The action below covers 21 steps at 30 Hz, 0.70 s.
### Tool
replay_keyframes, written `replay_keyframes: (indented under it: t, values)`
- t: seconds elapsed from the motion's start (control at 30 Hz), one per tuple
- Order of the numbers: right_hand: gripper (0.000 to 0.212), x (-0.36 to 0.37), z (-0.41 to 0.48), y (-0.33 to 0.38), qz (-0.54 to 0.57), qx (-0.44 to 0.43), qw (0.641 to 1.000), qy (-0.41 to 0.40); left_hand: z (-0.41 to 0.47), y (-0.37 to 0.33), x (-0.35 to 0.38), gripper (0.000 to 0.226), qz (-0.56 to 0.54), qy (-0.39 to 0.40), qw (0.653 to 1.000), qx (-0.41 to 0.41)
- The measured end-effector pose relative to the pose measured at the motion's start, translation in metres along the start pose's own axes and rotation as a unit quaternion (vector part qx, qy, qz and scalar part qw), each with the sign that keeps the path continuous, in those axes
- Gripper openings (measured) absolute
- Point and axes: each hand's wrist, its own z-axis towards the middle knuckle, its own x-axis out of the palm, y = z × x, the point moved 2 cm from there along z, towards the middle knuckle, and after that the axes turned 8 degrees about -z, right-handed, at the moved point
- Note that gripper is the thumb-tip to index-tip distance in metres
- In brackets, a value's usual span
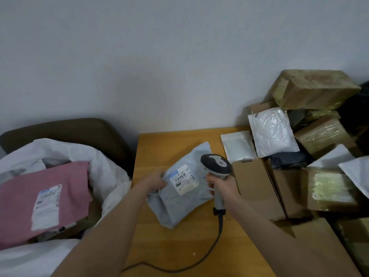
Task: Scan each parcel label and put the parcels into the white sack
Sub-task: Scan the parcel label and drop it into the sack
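Note:
A grey poly-bag parcel [175, 202] lies tilted on the wooden table [171, 244], its white label [184, 179] facing up. My left hand [154, 181] grips the parcel's left edge. In my right hand [222, 186] is a grey and black barcode scanner [216, 163], its head over the parcel's right side, just right of the label. The scanner's cable [209, 248] trails toward the table's front. The white sack [103, 170] stands open at the left, with a pink parcel [40, 194] lying on top inside it.
A pile of parcels fills the right side: brown cardboard boxes [257, 188], a taped box [313, 88] on top, white bubble mailers [273, 132]. A dark chair back [65, 128] stands behind the sack. A plain wall is behind the table.

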Motion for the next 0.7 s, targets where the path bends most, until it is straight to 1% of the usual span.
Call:
replay_keyframes:
  t: [0.03, 0.1, 0.13, 0.17, 0.2, 0.23, 0.27, 0.3, 0.37, 0.47, 0.53, 0.6, 0.7]
  values:
    - [0.017, 0.006, 0.003, 0.002, -0.008, -0.008, 1.000, 0.006, 0.005, -0.001, -0.010, 0.043, 0.053, -0.025, 0.998, 0.010]
    - [0.017, 0.019, 0.007, 0.003, -0.031, -0.014, 0.999, 0.024, 0.009, 0.000, -0.022, 0.053, 0.130, -0.125, 0.983, 0.019]
    - [0.018, 0.027, 0.009, 0.002, -0.041, -0.010, 0.999, 0.033, 0.007, 0.005, -0.022, 0.057, 0.122, -0.173, 0.977, -0.003]
    - [0.019, 0.033, 0.012, 0.001, -0.052, -0.007, 0.998, 0.038, 0.006, 0.014, -0.018, 0.060, 0.070, -0.201, 0.976, -0.049]
    - [0.020, 0.039, 0.015, 0.000, -0.068, -0.009, 0.997, 0.039, 0.006, 0.026, -0.013, 0.063, 0.005, -0.213, 0.972, -0.096]
    - [0.020, 0.043, 0.019, -0.001, -0.087, -0.014, 0.995, 0.039, 0.007, 0.041, -0.004, 0.067, -0.053, -0.209, 0.967, -0.134]
    - [0.021, 0.047, 0.023, -0.003, -0.104, -0.017, 0.994, 0.040, 0.009, 0.053, 0.004, 0.069, -0.091, -0.187, 0.966, -0.157]
    - [0.021, 0.050, 0.027, -0.004, -0.112, -0.015, 0.993, 0.045, 0.012, 0.060, 0.013, 0.068, -0.123, -0.159, 0.966, -0.163]
    - [0.026, 0.053, 0.032, -0.010, -0.108, -0.003, 0.992, 0.064, 0.015, 0.061, 0.024, 0.058, -0.206, -0.139, 0.958, -0.141]
    - [0.039, 0.056, 0.037, -0.020, -0.100, 0.029, 0.992, 0.068, 0.028, 0.052, 0.029, 0.046, -0.318, -0.140, 0.929, -0.128]
    - [0.041, 0.056, 0.039, -0.023, -0.081, 0.042, 0.994, 0.068, 0.034, 0.050, 0.028, 0.048, -0.353, -0.128, 0.915, -0.146]
    - [0.038, 0.055, 0.037, -0.020, -0.048, 0.051, 0.995, 0.069, 0.038, 0.057, 0.029, 0.049, -0.381, -0.127, 0.902, -0.162]
    - [0.026, 0.052, 0.027, -0.014, -0.008, 0.051, 0.998, 0.040, 0.036, 0.061, 0.030, 0.032, -0.414, -0.131, 0.888, -0.149]
